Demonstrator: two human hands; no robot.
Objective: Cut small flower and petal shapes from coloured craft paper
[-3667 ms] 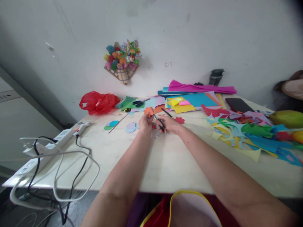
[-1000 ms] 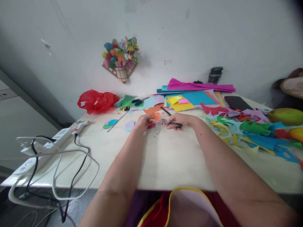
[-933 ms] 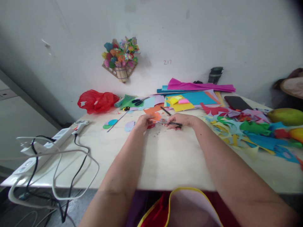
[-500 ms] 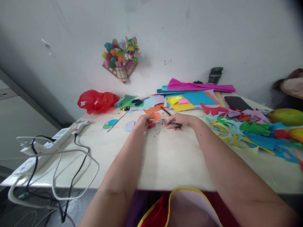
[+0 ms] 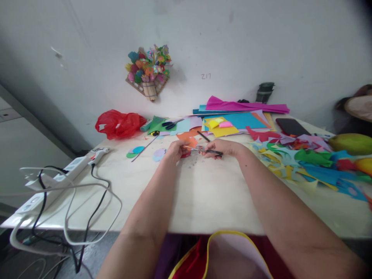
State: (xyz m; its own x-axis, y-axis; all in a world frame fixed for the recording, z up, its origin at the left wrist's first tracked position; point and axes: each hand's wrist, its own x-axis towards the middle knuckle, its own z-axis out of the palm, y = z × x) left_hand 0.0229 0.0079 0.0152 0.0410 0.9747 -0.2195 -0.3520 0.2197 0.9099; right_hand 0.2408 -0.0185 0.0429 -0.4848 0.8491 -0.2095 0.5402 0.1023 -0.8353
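My left hand is closed in a pinch on a small orange paper cutout held low over the pale table. My right hand is closed round the black handles of a pair of scissors, whose blades point left into the orange cutout. A red paper piece lies just under my left hand. Tiny paper snippets are scattered on the table in front of both hands.
Stacked coloured paper sheets lie at the back, cut scraps at the right, a phone beyond them. Second scissors, a red plastic bag, paper discs and a power strip with cables are left.
Since 3.7 s ago the orange cutout came down from a raised position and the scissors turned to lie flat, pointing left. Over the last second both hands have hardly moved.
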